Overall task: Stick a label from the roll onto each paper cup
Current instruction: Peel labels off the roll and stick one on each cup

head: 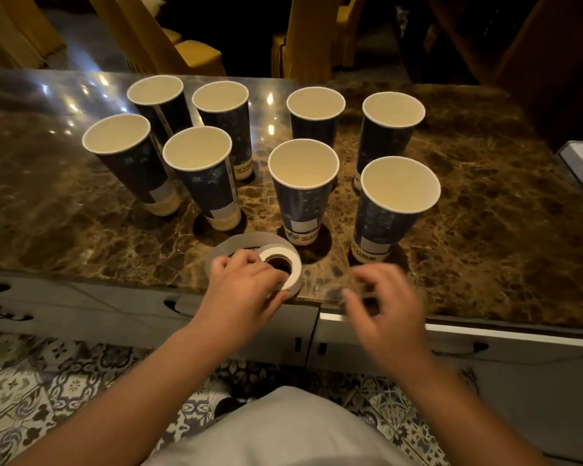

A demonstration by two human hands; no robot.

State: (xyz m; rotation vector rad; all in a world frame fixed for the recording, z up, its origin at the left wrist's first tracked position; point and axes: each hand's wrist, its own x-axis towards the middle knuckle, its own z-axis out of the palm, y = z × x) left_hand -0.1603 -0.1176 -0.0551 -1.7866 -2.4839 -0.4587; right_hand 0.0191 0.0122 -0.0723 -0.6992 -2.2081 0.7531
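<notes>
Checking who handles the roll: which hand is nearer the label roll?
Left. The left hand grips the label roll; the right hand hovers apart, to its right.

I stand at a glossy brown marble counter (468,203) catching light glints upper left; yellow-covered chairs (196,55) behind, patterned floor tiles (48,391) below.
</notes>
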